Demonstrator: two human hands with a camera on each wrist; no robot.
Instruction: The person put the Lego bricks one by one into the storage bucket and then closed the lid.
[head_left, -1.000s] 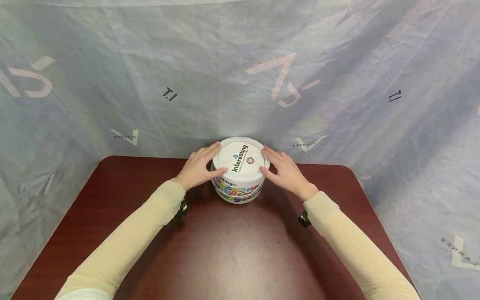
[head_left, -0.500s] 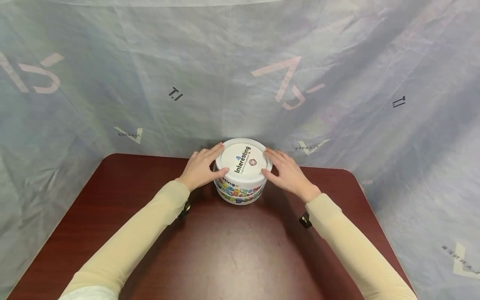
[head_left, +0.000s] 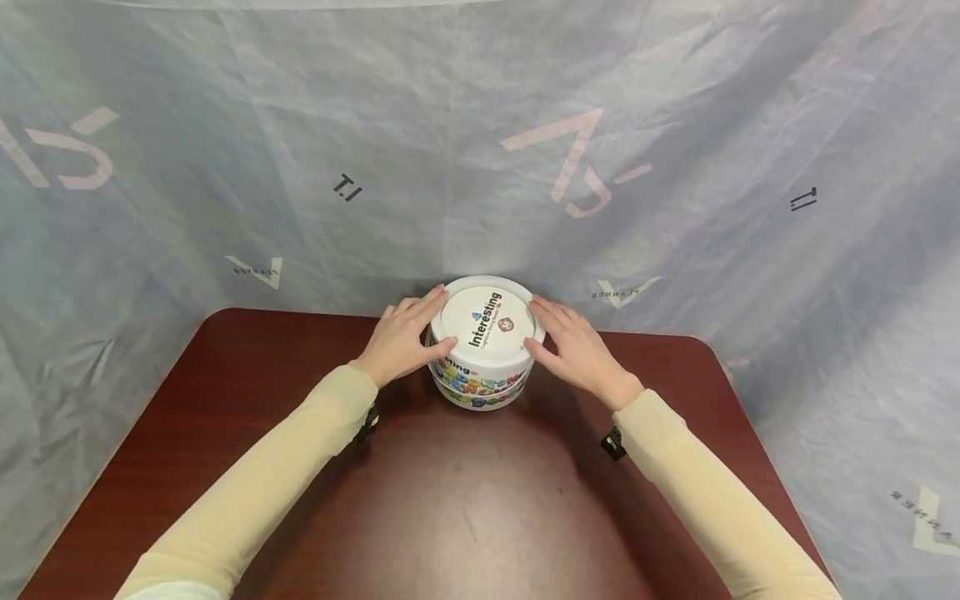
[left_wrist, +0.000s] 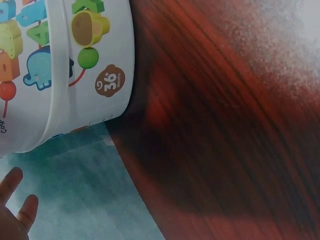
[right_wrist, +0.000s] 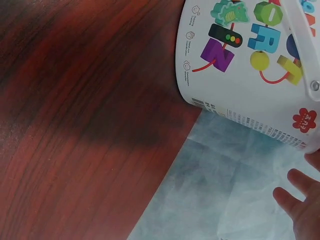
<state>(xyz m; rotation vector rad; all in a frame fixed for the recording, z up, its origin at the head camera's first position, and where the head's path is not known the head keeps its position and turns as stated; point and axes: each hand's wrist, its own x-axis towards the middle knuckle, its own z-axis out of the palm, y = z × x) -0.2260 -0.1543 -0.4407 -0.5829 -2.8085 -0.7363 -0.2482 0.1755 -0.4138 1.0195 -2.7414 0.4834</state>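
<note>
A round white bucket [head_left: 480, 396] with colourful printed letters and shapes stands upright at the back of the table. Its white lid [head_left: 465, 312] is on and reads "Interesting". From the left, my left hand [head_left: 397, 337] rests on the lid's edge, thumb towards the front and straight fingers further back. My right hand [head_left: 573, 350] mirrors it on the right edge. In the left wrist view, two fingertips [left_wrist: 30, 207] extend past the bucket's side. Several straight fingers [right_wrist: 287, 200] of the right hand show below the bucket in the right wrist view.
The dark red wooden table [head_left: 465, 500] reaches back to a grey hanging cloth [head_left: 405, 150], close behind the bucket. More cloth hangs along both sides. A white handle [right_wrist: 302, 45] runs down the bucket's side in the right wrist view.
The head view has shifted slightly, so the bucket and hands appear a little further right than a second ago. The hands keep their places on the lid.
</note>
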